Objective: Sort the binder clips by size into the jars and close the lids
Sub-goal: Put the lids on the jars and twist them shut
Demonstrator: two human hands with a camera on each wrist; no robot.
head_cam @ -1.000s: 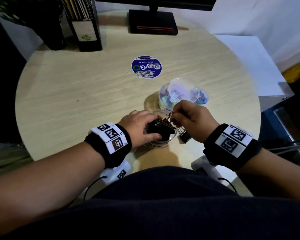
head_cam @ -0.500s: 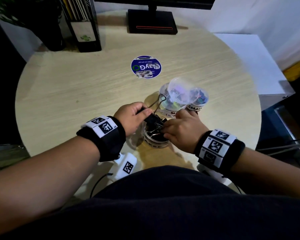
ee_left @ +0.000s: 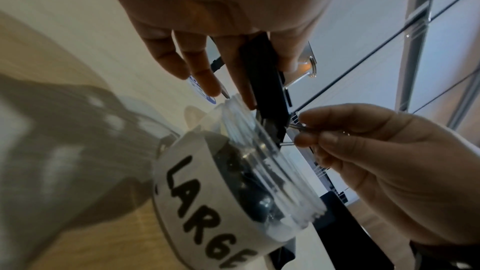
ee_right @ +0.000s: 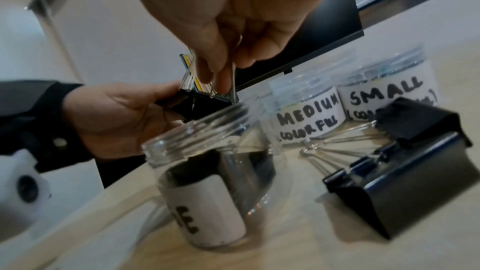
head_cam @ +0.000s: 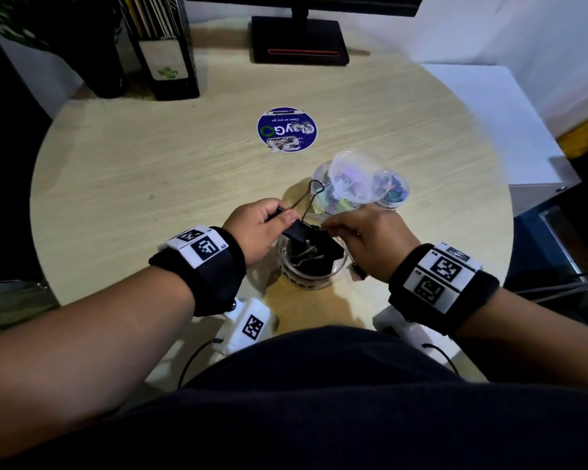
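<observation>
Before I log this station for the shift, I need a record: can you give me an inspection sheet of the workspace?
Surface: round wooden table, blue round sticker stuck on it.
Job's things: open jar marked LARGE with black clips inside; big black clip held over its mouth; more black clips lying beside it; MEDIUM jar and SMALL jar behind, a loose lid resting on them.
Clutter: nothing seen.
Grips: left hand grips the clip's body; right hand pinches its wire handle.
Cables: thin black leads from the wrist cameras.
Surroundings: monitor stand, file holder, white side unit.
</observation>
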